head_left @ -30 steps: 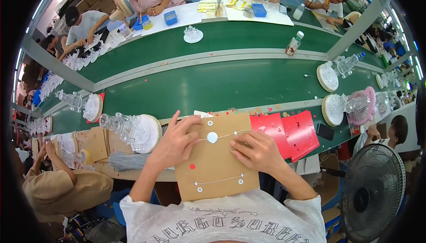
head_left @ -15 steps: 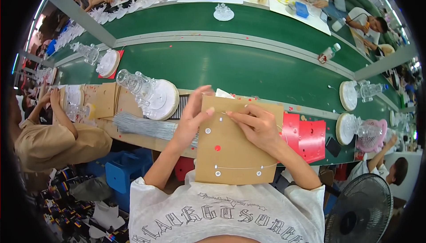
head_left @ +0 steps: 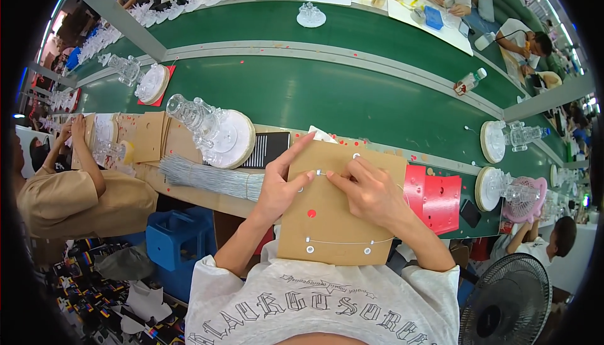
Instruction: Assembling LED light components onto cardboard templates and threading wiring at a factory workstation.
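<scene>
At the centre of the frame, a flat brown cardboard panel [head_left: 340, 219] with small holes and thin wire lines lies at the near edge of a green workbench [head_left: 352, 102]. The left hand [head_left: 280, 184] rests on its left edge, index finger stretched out. The right hand [head_left: 371, 194] pinches a thin wire on the panel. A bundle of grey wires [head_left: 201, 178] lies left; red perforated sheets [head_left: 437, 197] lie right.

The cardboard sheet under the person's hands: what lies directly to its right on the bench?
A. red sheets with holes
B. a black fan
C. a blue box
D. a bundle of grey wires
A: red sheets with punched holes lie against the right edge of the cardboard sheet.
</scene>
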`<move>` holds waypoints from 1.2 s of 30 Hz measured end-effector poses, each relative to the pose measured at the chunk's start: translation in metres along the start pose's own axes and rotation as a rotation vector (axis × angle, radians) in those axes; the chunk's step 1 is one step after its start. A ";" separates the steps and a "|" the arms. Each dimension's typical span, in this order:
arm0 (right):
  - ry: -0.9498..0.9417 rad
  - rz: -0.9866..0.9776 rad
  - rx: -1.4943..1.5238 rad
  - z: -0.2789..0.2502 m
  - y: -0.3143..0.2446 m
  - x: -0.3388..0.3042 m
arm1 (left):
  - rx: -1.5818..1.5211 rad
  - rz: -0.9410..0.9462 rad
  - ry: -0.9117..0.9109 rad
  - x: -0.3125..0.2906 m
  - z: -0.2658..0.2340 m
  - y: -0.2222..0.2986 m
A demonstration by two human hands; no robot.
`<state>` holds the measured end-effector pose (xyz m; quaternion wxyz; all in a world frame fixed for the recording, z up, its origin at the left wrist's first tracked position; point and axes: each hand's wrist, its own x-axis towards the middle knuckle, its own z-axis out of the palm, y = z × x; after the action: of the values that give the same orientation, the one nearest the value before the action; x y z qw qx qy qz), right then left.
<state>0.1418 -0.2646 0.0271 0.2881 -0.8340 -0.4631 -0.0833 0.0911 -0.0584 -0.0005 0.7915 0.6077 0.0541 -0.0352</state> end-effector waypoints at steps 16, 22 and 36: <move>-0.045 -0.203 -0.293 0.012 -0.006 0.003 | 0.063 -0.027 0.055 0.002 -0.005 -0.005; 0.010 -0.268 -0.253 0.010 0.008 -0.007 | 0.074 -0.005 0.027 0.005 -0.004 -0.008; -0.013 -0.273 -0.220 0.008 0.014 -0.008 | -0.107 -0.009 -0.031 0.003 -0.001 -0.005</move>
<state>0.1477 -0.2716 0.0117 0.1782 -0.7903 -0.5622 -0.1664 0.0936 -0.0585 -0.0059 0.8234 0.5638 0.0462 -0.0454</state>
